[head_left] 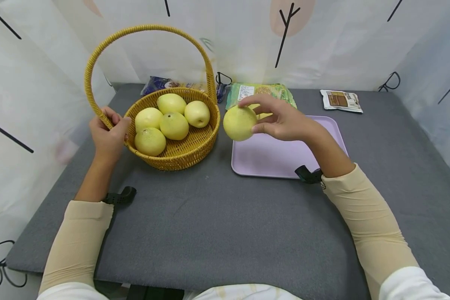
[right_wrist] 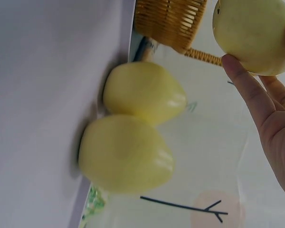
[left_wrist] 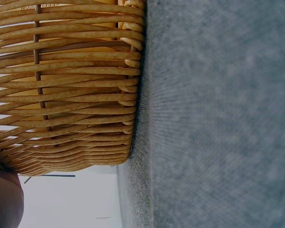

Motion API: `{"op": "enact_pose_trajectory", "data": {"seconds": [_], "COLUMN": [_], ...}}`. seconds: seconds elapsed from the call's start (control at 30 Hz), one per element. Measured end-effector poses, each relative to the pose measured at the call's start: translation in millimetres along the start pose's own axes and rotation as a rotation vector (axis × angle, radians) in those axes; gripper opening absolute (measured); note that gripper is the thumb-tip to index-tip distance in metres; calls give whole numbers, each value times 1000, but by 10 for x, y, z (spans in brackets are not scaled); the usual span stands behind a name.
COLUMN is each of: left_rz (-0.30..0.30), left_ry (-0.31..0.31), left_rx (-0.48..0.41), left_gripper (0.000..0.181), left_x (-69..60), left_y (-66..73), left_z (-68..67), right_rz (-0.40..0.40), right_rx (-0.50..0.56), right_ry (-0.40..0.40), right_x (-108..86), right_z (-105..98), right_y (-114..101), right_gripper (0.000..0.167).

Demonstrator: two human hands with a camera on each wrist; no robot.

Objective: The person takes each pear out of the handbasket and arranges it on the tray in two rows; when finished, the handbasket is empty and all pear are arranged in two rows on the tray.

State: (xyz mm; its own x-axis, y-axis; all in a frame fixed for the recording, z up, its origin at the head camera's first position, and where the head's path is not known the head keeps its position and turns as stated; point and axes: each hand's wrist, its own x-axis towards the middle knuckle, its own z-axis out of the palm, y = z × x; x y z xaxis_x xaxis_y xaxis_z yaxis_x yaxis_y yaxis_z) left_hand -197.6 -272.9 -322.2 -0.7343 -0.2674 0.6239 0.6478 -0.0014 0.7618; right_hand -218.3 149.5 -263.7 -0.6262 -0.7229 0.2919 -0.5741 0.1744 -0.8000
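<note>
In the head view my left hand (head_left: pixel 110 131) grips the foot of the arched handle on a yellow wicker basket (head_left: pixel 195 160). Several round yellow-green fruits (head_left: pixel 174 126) are inside it. The basket's woven side (left_wrist: pixel 71 95) fills much of the left wrist view. My right hand (head_left: pixel 281 118) pinches another yellow-green fruit (head_left: pixel 239 123) between thumb and fingertips, in the air between the basket and a lilac tray (head_left: pixel 262 162). Two more such fruits (right_wrist: pixel 126 154) stand side by side on the tray in the right wrist view; from the head, my right hand mostly hides them.
Behind the tray lies a green packet (head_left: pixel 285 93). A dark blue packet (head_left: pixel 159 84) sits behind the basket, and a small white and brown packet (head_left: pixel 341 101) at the back right. A patterned curtain (head_left: pixel 247 41) borders the grey table (head_left: pixel 217 233).
</note>
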Motion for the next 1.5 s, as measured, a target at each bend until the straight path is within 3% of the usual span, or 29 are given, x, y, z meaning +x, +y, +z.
{"op": "enact_pose_trajectory", "data": {"seconds": [0.3,0.57,0.7,0.97,1.13,1.5], "left_rz": [-19,-72,-51,-52,-7,-3], "left_ry": [3,28,20,27,13,3], "left_rx": [-22,-40,-15,-37,-6,-1], "left_gripper": [30,29,29,29,28,29], "left_x": [12,-2,-4,2,3,2], "left_y": [-14,-2,3,6,16,15], "left_z": [-4,-7,-6,4,16,8], "right_rz": [11,25,45,141,167,294], "right_rx": [-43,-2,16,-82,-100,-131], "right_ry": [146,252,273,308,302,299], "right_x": [-254,-395,-455,-556,-599,-744], "right_z": [-298,-551,-652,-792,-854,-970], "right_y": [35,31,53,116,189,485], "right_gripper": [59,60,62,64,64,63]}}
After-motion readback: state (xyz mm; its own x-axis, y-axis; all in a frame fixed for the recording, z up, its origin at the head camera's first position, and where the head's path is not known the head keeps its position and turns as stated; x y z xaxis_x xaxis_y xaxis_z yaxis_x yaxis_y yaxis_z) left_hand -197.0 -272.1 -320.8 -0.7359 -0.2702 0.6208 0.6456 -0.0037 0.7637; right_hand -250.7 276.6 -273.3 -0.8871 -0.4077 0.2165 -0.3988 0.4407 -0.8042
